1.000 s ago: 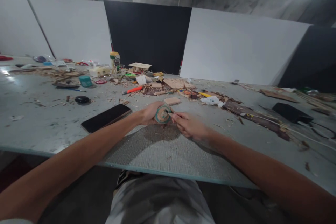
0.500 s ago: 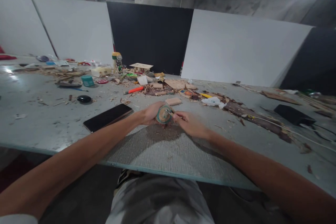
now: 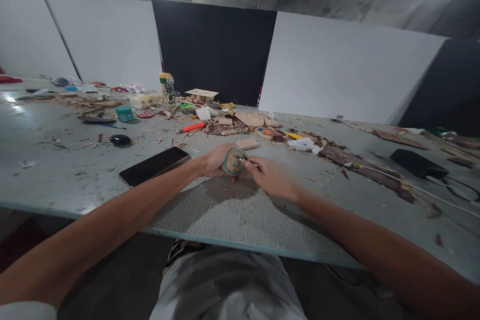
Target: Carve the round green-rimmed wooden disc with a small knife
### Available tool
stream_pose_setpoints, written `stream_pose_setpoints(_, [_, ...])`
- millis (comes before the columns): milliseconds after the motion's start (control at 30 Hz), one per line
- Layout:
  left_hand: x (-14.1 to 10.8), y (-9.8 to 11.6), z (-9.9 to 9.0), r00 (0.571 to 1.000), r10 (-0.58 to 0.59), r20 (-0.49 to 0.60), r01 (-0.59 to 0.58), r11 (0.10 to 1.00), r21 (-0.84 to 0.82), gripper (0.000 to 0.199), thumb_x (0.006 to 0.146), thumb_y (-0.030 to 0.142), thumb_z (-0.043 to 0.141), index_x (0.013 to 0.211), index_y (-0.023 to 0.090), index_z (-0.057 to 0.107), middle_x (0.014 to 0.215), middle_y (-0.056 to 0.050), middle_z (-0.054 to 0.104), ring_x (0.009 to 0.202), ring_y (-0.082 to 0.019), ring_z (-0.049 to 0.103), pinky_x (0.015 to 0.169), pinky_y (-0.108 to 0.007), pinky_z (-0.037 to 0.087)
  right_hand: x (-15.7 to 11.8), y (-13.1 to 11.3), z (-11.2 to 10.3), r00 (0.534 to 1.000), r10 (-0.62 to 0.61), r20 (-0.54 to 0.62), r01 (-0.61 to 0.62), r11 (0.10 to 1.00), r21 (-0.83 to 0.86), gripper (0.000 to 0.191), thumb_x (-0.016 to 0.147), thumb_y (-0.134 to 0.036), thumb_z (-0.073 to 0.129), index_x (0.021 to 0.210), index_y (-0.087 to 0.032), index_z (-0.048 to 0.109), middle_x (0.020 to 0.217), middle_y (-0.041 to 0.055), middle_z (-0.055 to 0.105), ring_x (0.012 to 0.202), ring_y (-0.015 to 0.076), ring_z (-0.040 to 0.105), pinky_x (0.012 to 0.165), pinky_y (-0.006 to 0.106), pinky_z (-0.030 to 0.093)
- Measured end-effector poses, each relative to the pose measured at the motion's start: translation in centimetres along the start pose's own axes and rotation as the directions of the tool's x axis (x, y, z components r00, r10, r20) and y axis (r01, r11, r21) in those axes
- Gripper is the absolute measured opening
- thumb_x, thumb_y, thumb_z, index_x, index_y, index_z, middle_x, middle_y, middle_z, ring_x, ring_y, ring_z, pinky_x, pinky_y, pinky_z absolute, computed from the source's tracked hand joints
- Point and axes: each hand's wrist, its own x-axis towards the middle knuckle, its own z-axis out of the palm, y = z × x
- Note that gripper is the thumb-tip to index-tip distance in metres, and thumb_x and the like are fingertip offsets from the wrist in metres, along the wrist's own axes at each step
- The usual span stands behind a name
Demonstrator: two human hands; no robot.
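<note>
My left hand (image 3: 218,159) is closed around a small round piece (image 3: 234,162), teal at the rim and brown in the middle, held just above the table. Pinched in my right hand (image 3: 264,172) is a thin tool, mostly hidden by the fingers. Its narrow tip (image 3: 242,159) meets the face of the round piece; what kind of tool it is I cannot make out. Right behind the hands lies a small light wooden block (image 3: 247,144). A black phone (image 3: 154,166) rests flat to the left, beside my left forearm.
Farther back, wood shavings and scraps surround an orange-handled tool (image 3: 193,128) and a white crumpled wrapper (image 3: 304,145). A teal jar (image 3: 124,114) and a black mouse-like object (image 3: 120,140) stand left. To the right are a long bark strip (image 3: 369,170) and a black adapter (image 3: 416,164) with cables.
The tool tip has shifted slightly on the round piece, and the piece is tilted a little differently. Both hands stay in nearly the same place.
</note>
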Motion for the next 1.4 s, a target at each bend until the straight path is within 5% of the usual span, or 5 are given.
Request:
stream_pose_setpoints(167, [-0.1,0.1,-0.2,0.999,-0.028,0.029,0.028,1.0,0.003,0.045,0.089,0.042,0.035,0.089,0.01,0.066,0.08,-0.012,0.067,0.067,-0.02,0.06,0.056,-0.031,0.05,0.1,-0.7,-0.1,0.902,0.254,0.348,-0.381,0.847,0.37,0.033,0.097,-0.047,0.028,0.081,-0.024,0.045,0.053,-0.0072,0.031,0.04,0.0103,0.019,0.039,0.023,0.022])
stream_pose_setpoints(400, [0.0,0.1,0.0,0.999,-0.029,-0.024,0.029,0.999,0.023,0.041,0.089,0.039,0.036,0.08,0.011,0.064,0.07,-0.011,0.064,0.062,-0.02,0.059,0.054,-0.032,0.05,-0.2,-0.6,0.0,0.991,-0.034,-0.132,-0.014,0.939,-0.343,0.02,0.094,-0.031,0.045,0.092,-0.021,0.062,0.083,0.0074,0.066,0.07,0.0185,0.056,0.061,0.028,0.032])
stream_pose_setpoints(700, [0.2,-0.2,-0.2,1.0,-0.023,0.007,0.023,0.999,0.023,0.041,0.087,0.043,0.039,0.087,0.011,0.064,0.076,-0.013,0.067,0.064,-0.019,0.06,0.054,-0.031,0.05,0.1,-0.3,0.1,0.851,0.239,0.468,-0.483,0.708,0.516,0.037,0.098,-0.051,0.027,0.078,-0.024,0.042,0.051,-0.0098,0.021,0.039,0.0094,0.013,0.035,0.022,0.019])
stream_pose_setpoints(1033, [0.2,0.0,-0.1,1.0,0.012,0.021,-0.013,0.999,0.049,0.04,0.088,0.04,0.04,0.079,0.009,0.064,0.072,-0.014,0.065,0.063,-0.022,0.061,0.055,-0.036,0.051,-0.5,-1.1,-0.2,0.992,-0.004,-0.127,-0.063,0.85,-0.523,0.028,0.095,-0.036,0.044,0.099,-0.02,0.066,0.084,0.0087,0.071,0.067,0.0193,0.057,0.059,0.029,0.028])
stream_pose_setpoints(1400, [0.1,0.2,-0.1,0.989,0.03,0.148,-0.016,0.995,-0.097,0.04,0.085,0.03,0.037,0.104,0.007,0.063,0.089,-0.017,0.068,0.077,-0.024,0.063,0.064,-0.037,0.052,-0.1,-0.8,-1.8,0.966,0.178,0.186,-0.198,0.975,0.096,0.037,0.098,-0.043,0.034,0.079,-0.019,0.055,0.063,-0.0014,0.044,0.056,0.0131,0.042,0.055,0.026,0.032])
